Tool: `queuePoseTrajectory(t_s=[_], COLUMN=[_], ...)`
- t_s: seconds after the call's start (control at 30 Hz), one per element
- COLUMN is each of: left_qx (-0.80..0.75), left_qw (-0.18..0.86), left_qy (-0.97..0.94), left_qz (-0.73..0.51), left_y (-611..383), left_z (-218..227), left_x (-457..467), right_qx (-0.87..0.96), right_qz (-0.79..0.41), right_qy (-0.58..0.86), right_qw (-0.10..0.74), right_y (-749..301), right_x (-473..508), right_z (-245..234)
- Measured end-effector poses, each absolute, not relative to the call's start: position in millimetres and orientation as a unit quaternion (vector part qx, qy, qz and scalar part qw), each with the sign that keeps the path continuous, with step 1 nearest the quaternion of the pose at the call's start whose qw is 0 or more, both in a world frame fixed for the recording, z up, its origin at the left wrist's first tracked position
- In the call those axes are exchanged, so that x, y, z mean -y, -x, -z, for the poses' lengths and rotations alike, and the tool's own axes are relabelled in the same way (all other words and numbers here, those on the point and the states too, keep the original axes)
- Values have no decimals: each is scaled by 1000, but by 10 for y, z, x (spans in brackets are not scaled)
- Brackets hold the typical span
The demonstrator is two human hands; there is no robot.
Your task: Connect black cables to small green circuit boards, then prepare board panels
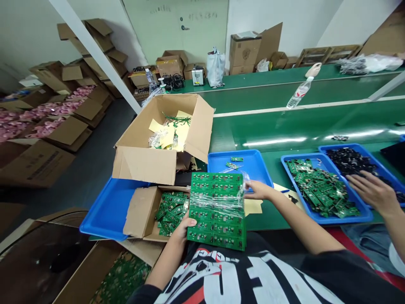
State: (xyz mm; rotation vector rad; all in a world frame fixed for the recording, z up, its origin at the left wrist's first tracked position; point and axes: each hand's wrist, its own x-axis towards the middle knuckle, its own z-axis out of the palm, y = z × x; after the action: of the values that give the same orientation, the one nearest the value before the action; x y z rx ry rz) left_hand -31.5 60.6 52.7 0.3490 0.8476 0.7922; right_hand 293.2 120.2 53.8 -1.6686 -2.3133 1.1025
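Note:
A stack of green circuit board panels (pixel 217 231) is held tilted up in front of my body. Clear plastic wrap (pixel 215 203) runs in a band round its middle, with a loose bunch at the upper right edge. My left hand (pixel 182 226) grips the lower left edge, thumb on the front face. At the upper right edge, my right hand (pixel 257 190) is closed on the bunched wrap; its fingertips are partly hidden. Just left of the stack, a small cardboard box (pixel 142 211) contains loose green circuit boards (pixel 171 207).
Behind the stack is a blue tray (pixel 262 166) with a few small boards. A large open carton (pixel 144 164) stands at left, above another blue tray (pixel 104 211). To the right, a tray of boards (pixel 325 190) sits beside a co-worker's hand (pixel 373 192) at black parts (pixel 351 162).

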Motion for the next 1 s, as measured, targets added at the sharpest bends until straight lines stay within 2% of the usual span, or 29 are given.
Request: queuePoseTrajectory(t_s=[0.1,0.17,0.23,0.3,0.43,0.57,0.67,0.77,0.87,1.0], left_qx=[-420,-428,-431,-431,-390,-336,-354,-376,-395,-414], left_qw=[803,795,793,791,798,816,815,809,804,804], left_qy=[-135,-114,-95,-80,-28,-12,-38,-48,-55,-65], left_qz=[-400,-414,-421,-427,-458,-471,-457,-449,-441,-421], left_y=[448,507,525,496,378,416,580,726,755,644], left_z=[-477,-452,-431,-415,-396,-387,-388,-388,-374,-345], left_x=[-555,-540,-531,-520,-493,-501,-515,-500,-481,-502], right_qx=[742,732,717,718,717,652,593,574,611,668], right_qz=[-360,-391,-472,-499,-424,-366,-354,-367,-352,-251], right_qy=[565,557,509,472,520,625,648,603,507,355], right_qw=[22,26,67,113,189,225,320,416,496,604], right_y=[-3186,-3286,-3315,-3292,-3227,-3281,-3414,-3571,-3668,-3557], right_x=[-870,-717,-647,-669,-910,-1145,-1183,-1117,-1037,-1091], right_z=[-541,-720,-1021,-1362,-1736,-1511,-1278,-1308,-1659,-2407])
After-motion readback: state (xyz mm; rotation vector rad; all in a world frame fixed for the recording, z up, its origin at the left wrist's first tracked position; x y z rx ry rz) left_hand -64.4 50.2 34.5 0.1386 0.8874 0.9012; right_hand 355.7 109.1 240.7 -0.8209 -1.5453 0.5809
